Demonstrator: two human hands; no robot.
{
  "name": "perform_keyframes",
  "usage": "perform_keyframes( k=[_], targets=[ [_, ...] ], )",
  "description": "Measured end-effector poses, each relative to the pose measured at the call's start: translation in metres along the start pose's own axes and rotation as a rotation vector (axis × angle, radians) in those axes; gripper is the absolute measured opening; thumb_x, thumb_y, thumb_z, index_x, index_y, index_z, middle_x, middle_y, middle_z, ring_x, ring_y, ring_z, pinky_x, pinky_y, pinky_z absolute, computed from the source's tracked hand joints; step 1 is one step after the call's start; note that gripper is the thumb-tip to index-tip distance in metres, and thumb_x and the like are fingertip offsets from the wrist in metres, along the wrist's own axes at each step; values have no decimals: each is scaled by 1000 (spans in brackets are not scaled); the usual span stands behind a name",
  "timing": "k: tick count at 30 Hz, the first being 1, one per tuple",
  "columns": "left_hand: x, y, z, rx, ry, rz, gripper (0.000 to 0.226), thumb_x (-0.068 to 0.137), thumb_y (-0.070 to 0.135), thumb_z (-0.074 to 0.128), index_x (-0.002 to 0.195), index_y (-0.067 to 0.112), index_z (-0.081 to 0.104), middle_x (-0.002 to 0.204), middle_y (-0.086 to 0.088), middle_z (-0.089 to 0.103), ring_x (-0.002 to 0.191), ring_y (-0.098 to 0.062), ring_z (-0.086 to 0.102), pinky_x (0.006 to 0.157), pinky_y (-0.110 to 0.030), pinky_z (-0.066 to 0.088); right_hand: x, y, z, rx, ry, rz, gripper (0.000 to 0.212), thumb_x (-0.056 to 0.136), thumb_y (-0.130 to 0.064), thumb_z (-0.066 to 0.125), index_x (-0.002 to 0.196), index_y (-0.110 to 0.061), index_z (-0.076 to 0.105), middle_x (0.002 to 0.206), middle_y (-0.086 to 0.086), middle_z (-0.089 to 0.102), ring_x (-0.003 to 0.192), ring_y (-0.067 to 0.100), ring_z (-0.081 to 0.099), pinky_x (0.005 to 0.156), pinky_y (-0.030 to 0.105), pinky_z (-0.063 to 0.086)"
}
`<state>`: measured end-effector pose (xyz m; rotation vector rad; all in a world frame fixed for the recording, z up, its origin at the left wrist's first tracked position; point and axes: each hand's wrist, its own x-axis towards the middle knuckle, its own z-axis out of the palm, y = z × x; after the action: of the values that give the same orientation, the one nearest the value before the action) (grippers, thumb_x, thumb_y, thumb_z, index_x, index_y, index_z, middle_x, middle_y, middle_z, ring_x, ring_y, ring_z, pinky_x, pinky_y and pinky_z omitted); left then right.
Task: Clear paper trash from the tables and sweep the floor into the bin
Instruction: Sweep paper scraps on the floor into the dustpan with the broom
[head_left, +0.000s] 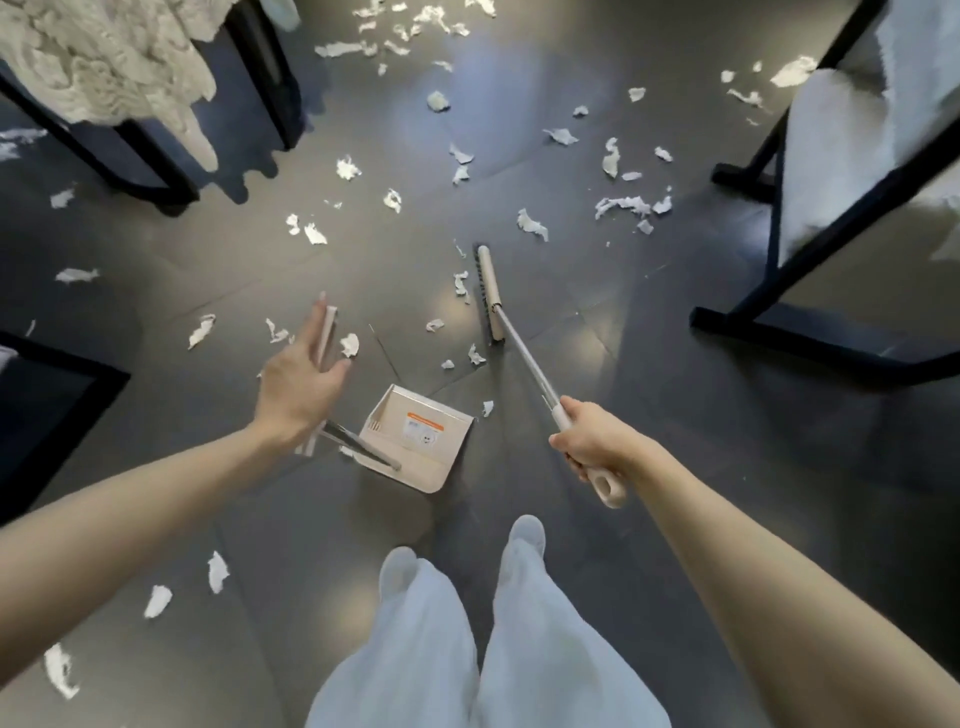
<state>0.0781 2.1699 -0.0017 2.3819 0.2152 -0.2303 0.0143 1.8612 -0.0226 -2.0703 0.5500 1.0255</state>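
Now, sticker (425, 427): orange strip on dustpan (415, 470), words too blurry.
Left hand (298, 384): fingers straight, loose.
Right hand (592, 439): I grip the broom (519, 348).
Room: open floor (649, 374) between table legs (810, 338).

Right hand (592, 441) grips broom (491, 293) handle, broom head on dark floor (649, 426) among paper scraps (623, 205). Left hand (296, 384) fingers straight alongside upright dustpan (415, 441) handle.

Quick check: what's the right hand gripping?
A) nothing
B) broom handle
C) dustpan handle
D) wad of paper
B: the right hand is curled round the pale grip end of the broom, whose head rests on the floor among the paper scraps. The dustpan sits apart from that hand, to its left.
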Motion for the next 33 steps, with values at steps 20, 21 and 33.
perform_keyframes(
  k=[20,21,33],
  targets=[
    [-4,-36,-11,-65,43,35,67,90,15,58,141,51,32,126,8,60,104,-13,61,95,-18,41,-53,21,-9,93,-260,188,77,84,3,54,143,-43,35,45,-1,45,34,11,37,36,18,33],
    [-7,-36,-9,-68,28,52,67,90,15,57,141,50,33,126,3,61,104,-19,62,95,-18,41,-61,21,-9,88,-239,187,78,83,4,54,143,-44,35,46,0,45,35,12,37,36,18,34],
    [-20,-34,2,-16,-97,194,62,92,14,55,141,46,34,117,-1,64,94,-19,60,82,-15,36,-77,40,35,-123,49,196,81,80,-6,47,150,-37,23,59,5,62,39,17,54,50,24,49]
  ],
)
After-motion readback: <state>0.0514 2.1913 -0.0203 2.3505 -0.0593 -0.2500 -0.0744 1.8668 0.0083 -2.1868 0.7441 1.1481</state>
